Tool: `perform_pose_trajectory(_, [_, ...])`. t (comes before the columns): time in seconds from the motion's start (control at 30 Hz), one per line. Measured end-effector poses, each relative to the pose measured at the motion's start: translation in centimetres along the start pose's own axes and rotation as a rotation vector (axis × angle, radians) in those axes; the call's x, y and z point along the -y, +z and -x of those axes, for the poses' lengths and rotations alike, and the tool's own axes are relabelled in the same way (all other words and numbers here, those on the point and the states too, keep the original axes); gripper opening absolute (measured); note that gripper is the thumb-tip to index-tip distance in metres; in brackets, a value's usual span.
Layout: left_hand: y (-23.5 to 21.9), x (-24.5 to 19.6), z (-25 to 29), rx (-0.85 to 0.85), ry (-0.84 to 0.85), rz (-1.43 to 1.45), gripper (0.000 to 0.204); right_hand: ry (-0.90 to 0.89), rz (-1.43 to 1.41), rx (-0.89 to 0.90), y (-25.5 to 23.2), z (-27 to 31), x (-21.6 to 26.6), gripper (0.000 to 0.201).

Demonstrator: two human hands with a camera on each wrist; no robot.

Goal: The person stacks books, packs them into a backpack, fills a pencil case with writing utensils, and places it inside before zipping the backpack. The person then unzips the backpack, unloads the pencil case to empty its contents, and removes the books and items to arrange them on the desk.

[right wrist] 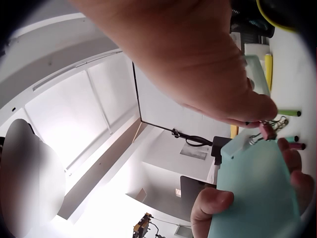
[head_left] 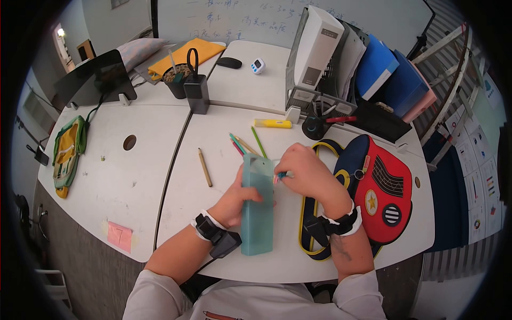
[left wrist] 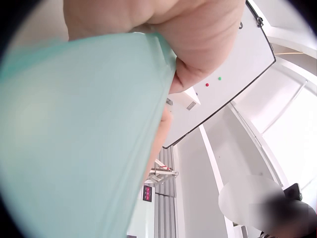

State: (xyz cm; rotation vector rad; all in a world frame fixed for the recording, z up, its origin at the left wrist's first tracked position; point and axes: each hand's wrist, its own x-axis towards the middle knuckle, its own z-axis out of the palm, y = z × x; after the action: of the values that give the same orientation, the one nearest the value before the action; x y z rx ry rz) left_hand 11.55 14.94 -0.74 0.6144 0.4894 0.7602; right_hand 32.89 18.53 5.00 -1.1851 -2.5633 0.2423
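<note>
A translucent teal case (head_left: pixel 257 213) stands lengthwise in front of the person, gripped at its sides by the left hand (head_left: pixel 234 201); in the left wrist view the case (left wrist: pixel 84 129) fills much of the picture. At the case's far right edge, the right hand (head_left: pixel 306 173) pinches small items, one of them pinkish-red (right wrist: pixel 267 131), with thin wire-like pieces beside it. Just beyond the case lie a green pencil (head_left: pixel 258 142) and several other coloured pencils. A tan pencil (head_left: pixel 205 167) lies apart, to the left.
On the right lies a red and navy bag (head_left: pixel 381 186), with a black round holder (head_left: pixel 313 128) behind it. A yellow marker (head_left: pixel 273 124) is beyond the pencils. File trays (head_left: pixel 320 101), a plant pot (head_left: pixel 176 82) and a black box (head_left: pixel 197 95) stand farther back. A green-yellow pouch (head_left: pixel 69 154) is far left.
</note>
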Motion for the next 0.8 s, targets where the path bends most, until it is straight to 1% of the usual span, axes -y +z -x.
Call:
perform_pose_trajectory(0.03, [0.1,-0.3,0.0,-0.084,0.058,0.037,0.09,-0.001,0.0,0.001,0.0,-0.3,-0.1,0.022])
perform_pose_trajectory(0.07, [0.1,-0.6,0.0,-0.167,0.116,0.073,0.084,0.105,-0.016,-0.149,-0.1,-0.5,-0.2,0.02])
perform_pose_trajectory(0.1, [-0.1,-1.0,-0.2,-0.168,0.116,0.074,0.084,0.212,-0.031,-0.299,-0.2,-0.7,-0.3,0.019])
perform_pose_trajectory(0.13, [-0.6,-1.4,-0.5,-0.191,0.146,0.078,0.079,0.328,-0.088,-0.333,-0.4,-0.9,0.1,0.024])
perform_pose_trajectory(0.17, [-1.1,-1.8,-0.6,-0.214,0.177,0.08,0.074,0.328,-0.087,-0.334,-0.1,-0.9,0.0,0.024])
perform_pose_trajectory(0.2, [-1.4,-2.1,-0.5,-0.236,0.209,0.034,0.065,0.349,-0.056,-0.452,0.4,-0.8,-0.2,0.026])
perform_pose_trajectory(0.23, [-2.0,-2.4,-0.6,-0.235,0.21,0.033,0.065,0.369,-0.025,-0.569,0.7,-0.7,-0.3,0.028])
perform_pose_trajectory(0.3, [-3.5,-2.9,-1.0,-0.308,0.294,0.08,0.063,0.398,-0.076,-0.542,0.6,0.4,0.0,0.028])
perform_pose_trajectory(0.33, [-4.4,-2.9,-1.2,-0.308,0.295,0.08,0.063,0.428,-0.127,-0.512,0.6,1.1,0.4,0.028])
perform_pose_trajectory(0.37, [-5.4,-3.0,-1.5,-0.308,0.389,0.111,0.062,0.427,-0.129,-0.512,0.5,2.1,1.2,0.028])
perform_pose_trajectory(0.4, [-6.2,-3.0,-1.7,-0.307,0.484,0.141,0.061,0.458,-0.205,-0.45,0.4,3.4,2.5,0.025])
perform_pose_trajectory(0.43, [-6.7,-3.2,-1.9,-0.309,0.484,0.141,0.061,0.488,-0.281,-0.388,0.1,4.7,3.8,0.023])
perform_pose_trajectory(0.5, [-7.4,-3.5,-2.3,-0.459,0.596,0.027,0.063,0.483,-0.323,-0.202,-0.6,7.8,6.0,0.021])
perform_pose_trajectory(0.53, [-6.7,-4.0,-1.9,-0.489,0.613,0.03,0.07,0.482,-0.309,-0.157,-0.9,9.6,6.6,0.02])
perform_pose_trajectory(0.57, [-7.1,-4.1,-2.0,-0.487,0.609,0.032,0.07,0.483,-0.294,-0.114,-0.9,11.4,7.0,0.019])
perform_pose_trajectory(0.6, [-7.7,-4.2,-2.1,-0.531,0.639,-0.054,0.073,0.489,-0.292,-0.114,-0.8,13.2,7.1,0.019])
perform_pose_trajectory(0.63, [-8.2,-4.3,-2.2,-0.574,0.668,-0.141,0.077,0.51,-0.22,-0.199,-0.7,15.0,7.0,0.019])
perform_pose_trajectory(0.67, [-8.3,-4.4,-2.4,-0.661,0.695,-0.192,0.085,0.532,-0.146,-0.283,-0.7,16.5,6.9,0.019])
perform_pose_trajectory(0.7, [-8.3,-4.3,-2.3,-0.653,0.687,-0.193,0.085,0.543,-0.143,-0.287,-0.8,17.6,7.1,0.019])
perform_pose_trajectory(0.77, [-8.2,-4.4,-2.1,-0.751,0.749,-0.344,0.088,0.614,-0.044,-0.486,-1.3,19.5,7.4,0.019])
perform_pose_trajectory(0.8, [-8.7,-4.3,-2.2,-0.795,0.767,-0.382,0.087,0.663,0.06,-0.575,-1.3,20.5,7.4,0.018])
